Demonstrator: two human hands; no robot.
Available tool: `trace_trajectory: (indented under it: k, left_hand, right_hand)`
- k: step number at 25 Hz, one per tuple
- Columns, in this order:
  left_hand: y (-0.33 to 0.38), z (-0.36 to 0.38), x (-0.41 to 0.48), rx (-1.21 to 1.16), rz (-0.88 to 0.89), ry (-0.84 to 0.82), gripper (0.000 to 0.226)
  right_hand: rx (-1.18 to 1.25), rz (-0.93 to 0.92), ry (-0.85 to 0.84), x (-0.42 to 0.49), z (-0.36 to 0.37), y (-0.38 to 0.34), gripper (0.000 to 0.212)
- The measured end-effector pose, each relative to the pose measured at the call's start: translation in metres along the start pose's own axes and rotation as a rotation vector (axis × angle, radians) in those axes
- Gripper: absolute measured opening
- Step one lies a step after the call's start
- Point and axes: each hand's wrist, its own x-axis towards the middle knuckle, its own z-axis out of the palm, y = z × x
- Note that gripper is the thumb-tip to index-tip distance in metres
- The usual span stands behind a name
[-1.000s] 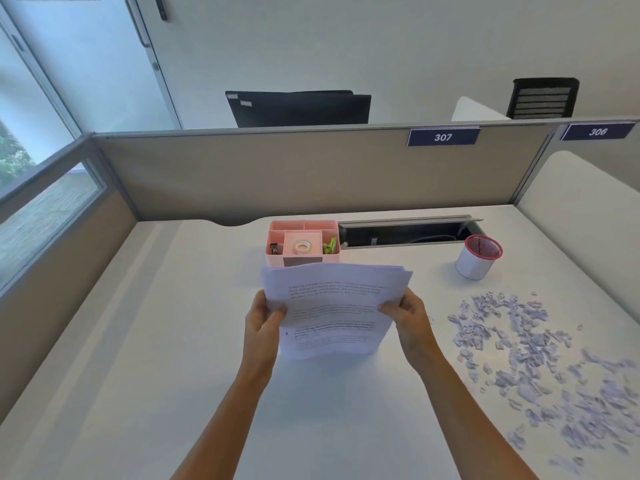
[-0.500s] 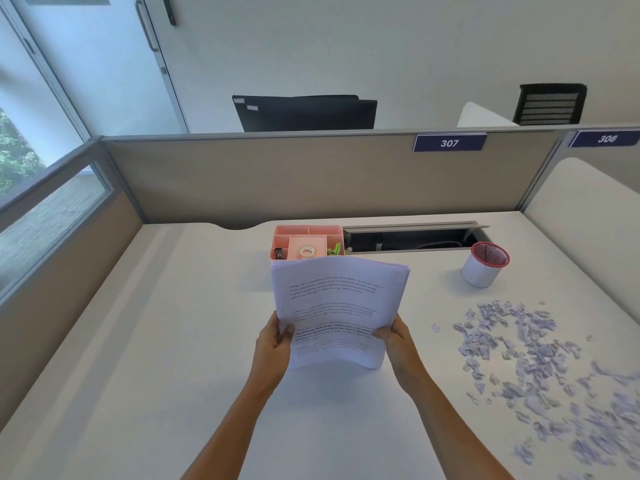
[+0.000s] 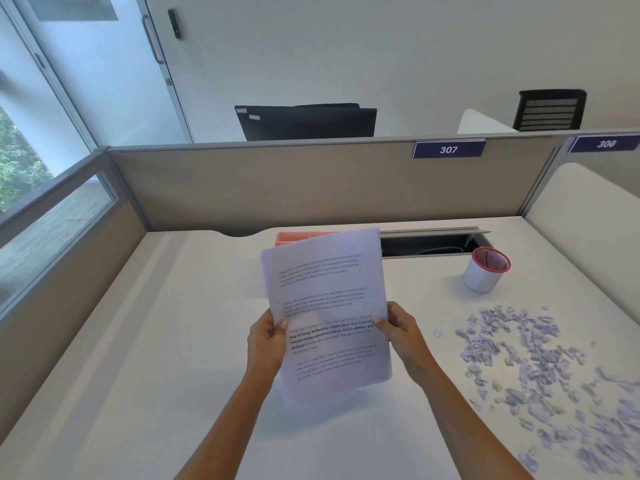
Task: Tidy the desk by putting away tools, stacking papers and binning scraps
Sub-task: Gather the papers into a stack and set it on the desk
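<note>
A stack of printed white papers (image 3: 329, 306) stands nearly upright above the middle of the white desk (image 3: 156, 358). My left hand (image 3: 266, 344) grips its left edge and my right hand (image 3: 401, 337) grips its right edge, thumbs on the front page. Behind the papers, only the top rim of the pink organiser (image 3: 294, 237) shows. A wide scatter of pale purple paper scraps (image 3: 526, 368) covers the desk's right side. A small white bin with a red rim (image 3: 485, 273) stands beyond the scraps.
An open cable slot (image 3: 433, 245) runs along the desk's back edge. Beige partition panels (image 3: 294, 188) wall in the back and left; a white divider (image 3: 588, 216) stands on the right. A black monitor and a chair show beyond the partition.
Both hands have lifted the papers higher and turned them more upright, so the stack now hides most of the pink organiser. The view has tilted up slightly.
</note>
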Motion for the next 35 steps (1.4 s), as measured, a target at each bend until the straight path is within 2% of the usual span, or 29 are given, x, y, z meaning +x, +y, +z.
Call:
trace_trajectory:
  k: [4,10,12,15,20,23,25,27,30,31,35]
  left_hand:
    - [0.016,-0.009,0.004,-0.305,-0.083,0.037,0.029]
    - [0.018,0.019,0.001,-0.669,-0.296,0.133,0.030]
    - [0.014,0.034,-0.004,-0.729,-0.352,0.142,0.033]
    - [0.005,0.042,-0.016,-0.777,-0.413,0.122,0.031]
    - [-0.009,0.017,-0.014,-0.803,-0.419,0.059,0.030]
    - [-0.015,-0.016,0.003,-0.704,-0.348,0.141,0.038]
    - [-0.018,-0.039,0.010,-0.520,-0.273,0.138,0.042]
    - [-0.022,-0.051,0.016,-0.246,-0.259,0.027,0.040]
    - [-0.032,-0.049,0.020,0.190,-0.347,-0.256,0.021]
    - [-0.037,-0.046,0.019,0.263,-0.352,-0.293,0.020]
    - [-0.040,-0.029,0.012,0.223,-0.313,-0.146,0.014]
  right_hand:
    - [0.027,0.119,-0.071,-0.005,-0.021,-0.011,0.043]
    - [0.537,0.157,-0.097,-0.023,0.016,-0.008,0.073]
    - [0.585,0.121,-0.061,-0.029,0.038,-0.006,0.060]
    - [0.533,0.054,0.060,-0.033,0.051,-0.009,0.036]
    - [0.474,0.146,0.125,-0.028,0.027,-0.004,0.028]
    - [0.435,0.213,0.103,-0.031,0.004,-0.001,0.026]
    - [0.391,0.256,0.105,-0.036,-0.010,0.002,0.027]
    - [0.346,0.311,0.101,-0.041,-0.020,0.011,0.030]
    - [0.269,0.377,0.018,-0.047,-0.025,0.023,0.037]
    - [0.247,0.378,0.002,-0.049,-0.026,0.026,0.037]
    - [0.111,0.272,0.029,-0.047,-0.025,0.018,0.027]
